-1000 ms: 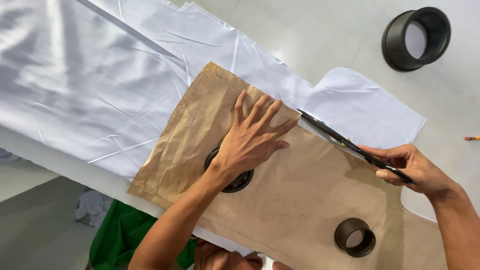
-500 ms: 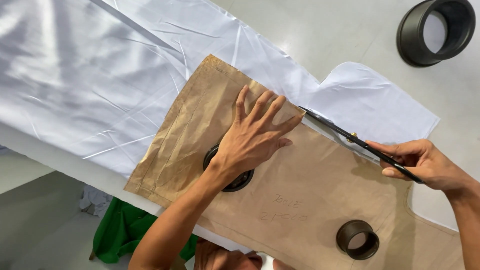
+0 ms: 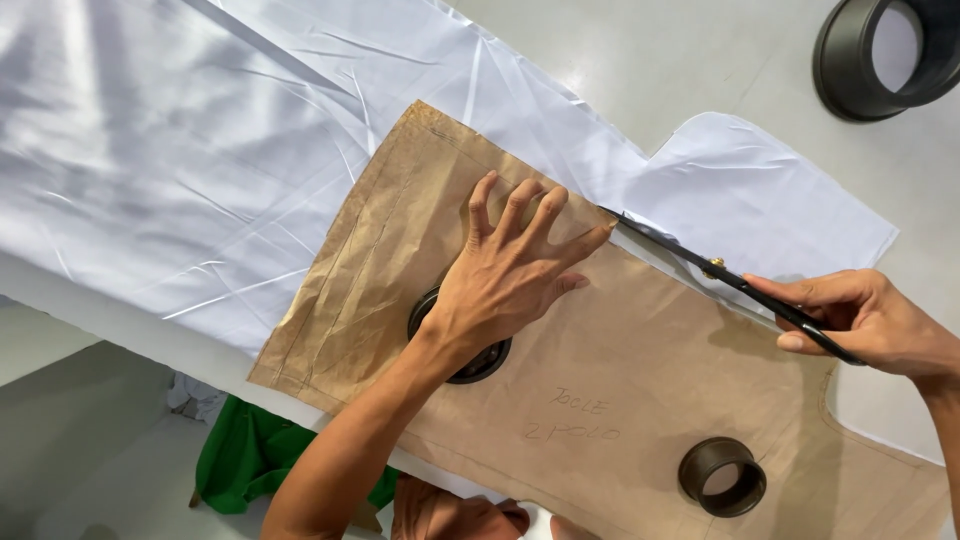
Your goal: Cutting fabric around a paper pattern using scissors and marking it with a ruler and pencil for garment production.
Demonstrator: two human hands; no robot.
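The left hand (image 3: 505, 280) lies flat, fingers spread, pressing the brown paper pattern (image 3: 620, 380) onto the white fabric (image 3: 200, 150). Just beyond its fingertips, black scissors (image 3: 730, 285) meet the pattern's edge, their handles enclosed in the right hand's (image 3: 870, 320) closed grip. A dark ring weight (image 3: 722, 476) sits below that grip.

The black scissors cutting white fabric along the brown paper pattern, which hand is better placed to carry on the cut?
Right, probably. The right hand grips the black scissors, their blades at the brown paper pattern edge over the white fabric. The left hand lies spread flat on the pattern.
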